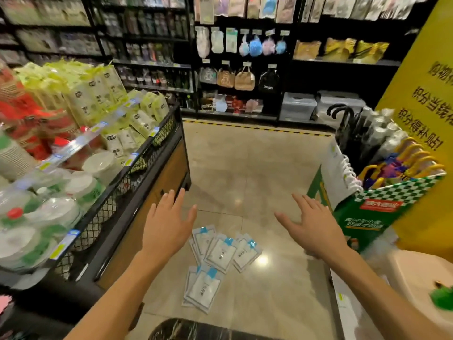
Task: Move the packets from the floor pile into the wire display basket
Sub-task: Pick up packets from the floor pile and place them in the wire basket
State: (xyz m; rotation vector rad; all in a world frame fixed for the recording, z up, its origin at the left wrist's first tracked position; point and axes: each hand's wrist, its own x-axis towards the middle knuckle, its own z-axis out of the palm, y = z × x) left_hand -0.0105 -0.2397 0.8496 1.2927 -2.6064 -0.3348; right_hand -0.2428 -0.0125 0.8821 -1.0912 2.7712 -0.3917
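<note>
Nearest to you, below and between your two hands, the flat white plastic packets with pale blue tops point(215, 261) lie in a loose overlapping pile on the glossy beige tiled floor point(257, 173), all of them untouched. Your left hand point(166, 224) hovers above the pile's left edge with fingers straight and spread, holding nothing; your right hand point(311, 227) hangs off to the pile's right, also spread and empty. To do this step well, I would bring both hands down and inward, square a few packets into one stack before pinching, since slick film likely slides apart. Just left of your left hand stands the black wire-mesh display basket on its wooden base point(137, 177), already holding clear-wrapped white plates; aim for a free gap there. Beyond your fingertips, dark shop shelves point(235, 69) carry hanging goods.
</note>
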